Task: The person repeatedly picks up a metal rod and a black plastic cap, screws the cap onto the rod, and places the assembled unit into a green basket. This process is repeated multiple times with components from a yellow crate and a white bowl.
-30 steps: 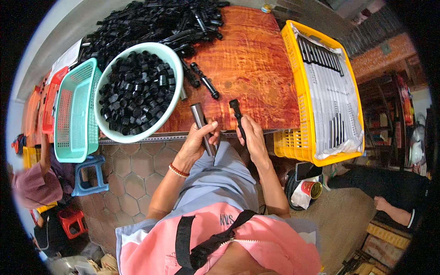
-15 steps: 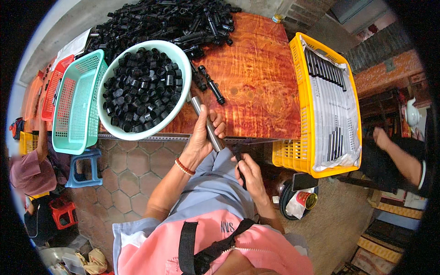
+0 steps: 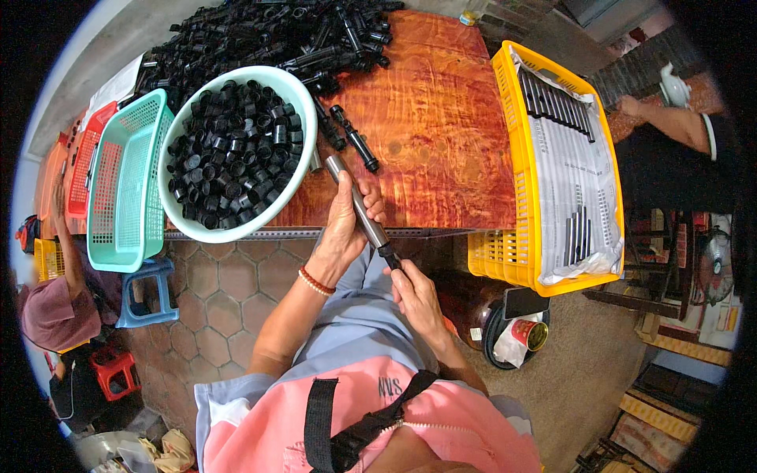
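Left hand (image 3: 341, 235) gripping the metal tube (image 3: 356, 202) over the table edge (image 3: 441, 230), right hand (image 3: 416, 293) pinching a black cap (image 3: 390, 257) onto its lower end; next, I'd say, push it home squarely.

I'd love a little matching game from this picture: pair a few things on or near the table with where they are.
Things:
1. metal tube
2. white bowl
3. yellow crate
4. teal basket

Places:
A. at the table's right edge, lined with paper
B. left of the bowl
C. gripped by the left hand, its lower end at the right hand
D. on the table, full of small black caps

Pairs: 1-C, 2-D, 3-A, 4-B
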A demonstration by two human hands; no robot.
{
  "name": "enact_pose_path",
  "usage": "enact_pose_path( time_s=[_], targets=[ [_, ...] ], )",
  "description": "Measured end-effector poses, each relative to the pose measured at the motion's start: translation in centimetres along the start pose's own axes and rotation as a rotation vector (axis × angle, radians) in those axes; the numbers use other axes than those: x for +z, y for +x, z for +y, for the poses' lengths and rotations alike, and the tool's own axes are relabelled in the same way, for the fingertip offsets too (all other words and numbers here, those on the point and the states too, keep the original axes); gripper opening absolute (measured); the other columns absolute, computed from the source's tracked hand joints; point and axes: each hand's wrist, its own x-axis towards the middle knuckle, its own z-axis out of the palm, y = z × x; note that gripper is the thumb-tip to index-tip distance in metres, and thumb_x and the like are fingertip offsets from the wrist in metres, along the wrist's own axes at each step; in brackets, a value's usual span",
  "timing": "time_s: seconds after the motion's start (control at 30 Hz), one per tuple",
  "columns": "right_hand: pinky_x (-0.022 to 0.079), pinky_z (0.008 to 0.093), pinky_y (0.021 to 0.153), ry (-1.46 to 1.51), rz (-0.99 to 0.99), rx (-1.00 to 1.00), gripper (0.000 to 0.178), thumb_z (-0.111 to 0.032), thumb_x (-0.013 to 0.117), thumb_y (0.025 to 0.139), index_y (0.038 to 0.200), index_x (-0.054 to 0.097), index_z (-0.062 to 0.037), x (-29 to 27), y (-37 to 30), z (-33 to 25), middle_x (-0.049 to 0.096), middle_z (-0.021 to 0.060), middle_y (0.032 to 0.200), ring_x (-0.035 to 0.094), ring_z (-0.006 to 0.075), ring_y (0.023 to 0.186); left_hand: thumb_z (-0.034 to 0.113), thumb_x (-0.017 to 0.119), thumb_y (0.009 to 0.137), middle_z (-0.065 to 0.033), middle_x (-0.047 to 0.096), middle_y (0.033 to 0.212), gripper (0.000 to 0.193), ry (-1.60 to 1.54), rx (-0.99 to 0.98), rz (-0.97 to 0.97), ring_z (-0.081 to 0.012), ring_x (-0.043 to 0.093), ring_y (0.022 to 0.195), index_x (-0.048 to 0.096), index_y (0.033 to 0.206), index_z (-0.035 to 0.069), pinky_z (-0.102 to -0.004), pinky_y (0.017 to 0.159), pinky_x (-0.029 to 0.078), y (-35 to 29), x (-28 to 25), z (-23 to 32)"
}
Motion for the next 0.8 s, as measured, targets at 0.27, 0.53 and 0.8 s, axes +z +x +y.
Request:
enact_pose_path(
  time_s=[0.27,0.53,0.8],
  targets=[
    [0.039,0.0352,0.054,-0.064,0.033,0.030,0.028,-0.030,0.048,0.093,0.086,0.052,-0.0029,0.1,0.2,-0.5,0.046,0.0080,0.058,0.048,0.0192,0.054,0.053,0.048,0.090,0.0031,0.033,0.065,0.042,0.080,0.034,0.043,-0.0076,0.033,0.054,0.041,0.080,0.012,-0.0213,0.050,0.035,-0.2,1.1,0.2],
    [0.038,0.0335,0.051,-0.045,0.034,0.034,0.032,-0.033,0.046,0.094,0.085,0.053,-0.0030,0.4,0.7,0.4,0.046,0.0062,0.057,0.047,0.0174,0.052,0.047,0.051,0.091,0.0021,0.036,0.065,0.039,0.089,-0.032,-0.001,-0.0084,0.037,0.053,0.042,0.080,0.012,-0.0229,0.050,0.036,-0.6,0.9,-1.4],
    [0.027,0.0181,0.041,0.286,-0.108,0.179,0.028,-0.029,0.044,0.096,0.104,0.054,-0.0042,0.2,0.5,0.7,0.044,-0.0011,0.062,0.034,0.0047,0.044,0.034,0.059,0.090,0.0027,0.038,0.065,0.031,0.126,-0.067,-0.028,-0.0063,0.040,0.054,0.041,0.077,0.014,-0.0208,0.048,0.038,-1.7,1.3,-2.6]
  ],
)
